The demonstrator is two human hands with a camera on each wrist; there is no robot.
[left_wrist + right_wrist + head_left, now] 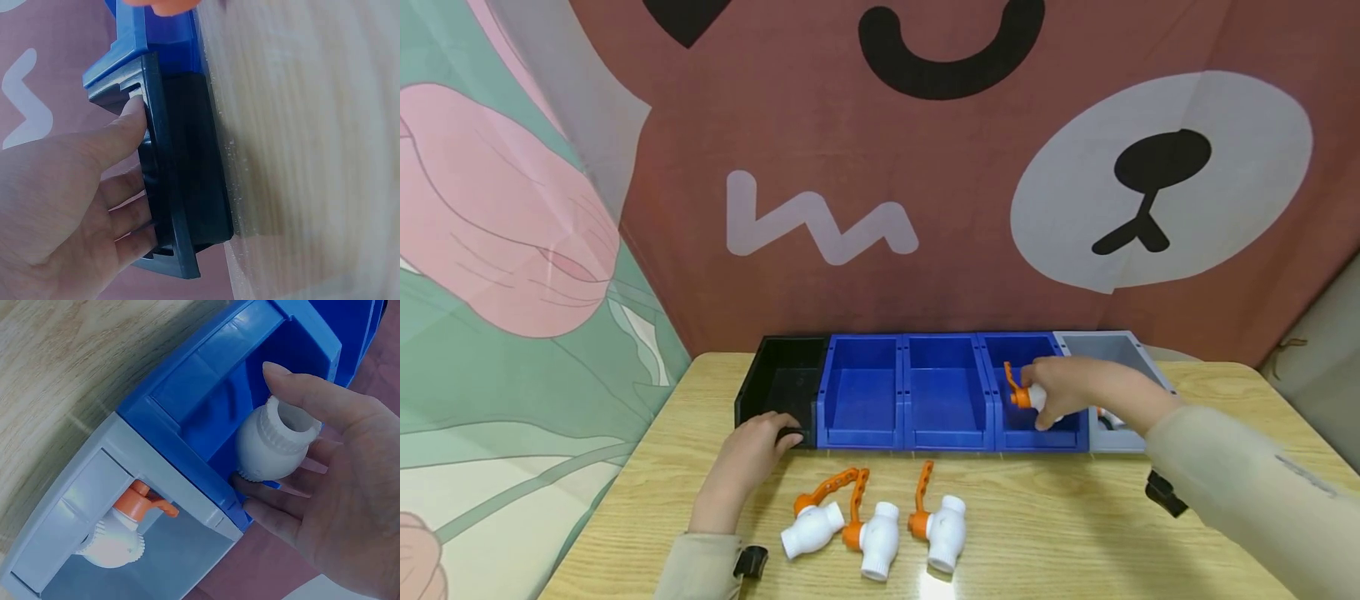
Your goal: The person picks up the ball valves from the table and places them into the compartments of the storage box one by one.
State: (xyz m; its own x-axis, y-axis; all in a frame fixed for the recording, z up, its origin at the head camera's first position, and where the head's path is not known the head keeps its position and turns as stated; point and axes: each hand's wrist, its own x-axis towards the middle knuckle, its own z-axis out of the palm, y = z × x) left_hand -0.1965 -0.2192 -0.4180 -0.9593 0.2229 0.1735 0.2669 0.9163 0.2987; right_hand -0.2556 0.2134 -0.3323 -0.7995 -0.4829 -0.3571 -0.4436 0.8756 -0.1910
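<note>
My right hand [1060, 387] holds a white ball valve [265, 447] with an orange lever handle [1011, 385], pinched between thumb and fingers within the opening of the rightmost blue bin [1041, 440]. The right wrist view shows one open pipe end of the valve facing the camera. On the left, my left hand [760, 446] grips the front lip of the black bin [172, 181], its thumb and fingers on the rim. Three more white ball valves with orange handles lie on the table: a left one [812, 531], a middle one [880, 540] and a right one [947, 533].
Two other blue bins [861, 437] [947, 439] stand between the black bin and the rightmost blue one. At the right end, a grey bin [81, 481] contains a white valve [112, 540] with an orange handle. Behind the row hangs a printed cloth [850, 292] above the wooden table [1037, 533].
</note>
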